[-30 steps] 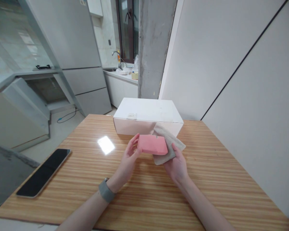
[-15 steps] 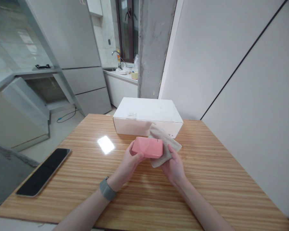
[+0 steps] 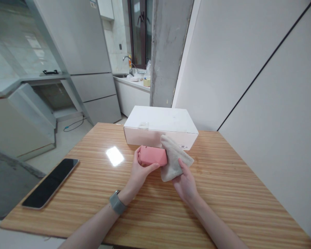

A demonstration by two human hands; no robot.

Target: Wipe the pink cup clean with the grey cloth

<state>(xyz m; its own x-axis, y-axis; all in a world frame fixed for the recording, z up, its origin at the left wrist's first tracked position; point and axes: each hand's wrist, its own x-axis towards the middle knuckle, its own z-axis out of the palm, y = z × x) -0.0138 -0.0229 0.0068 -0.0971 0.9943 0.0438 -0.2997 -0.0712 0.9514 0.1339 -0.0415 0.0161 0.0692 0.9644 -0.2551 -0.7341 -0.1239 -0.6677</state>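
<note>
A small pink box-like case (image 3: 153, 156) with angled facets is held above the table by my left hand (image 3: 140, 169), thumb along its lower front and fingers round its left end. What kind of case it is I cannot make out. My right hand (image 3: 185, 181) grips a folded beige-grey cloth (image 3: 173, 160), its thumb lying over the near face and the other fingers behind. The cloth's left side meets the right end of the pink case. Right behind both stands a white cardboard box (image 3: 160, 119), closed, partly covered by the cloth.
The wood-grain table (image 3: 223, 193) spans the foreground. A dark-screened phone (image 3: 52, 183) lies near its left edge. Beyond are a grey fridge (image 3: 75, 38), a sink counter with a faucet (image 3: 131, 65), a concrete pillar (image 3: 164, 52) and a white wall (image 3: 248, 45) on the right.
My left hand has turned the pink case over, so its small dark notch moves from the upper right to the upper left. The case has shifted slightly left; the cloth stays nearly in place.
</note>
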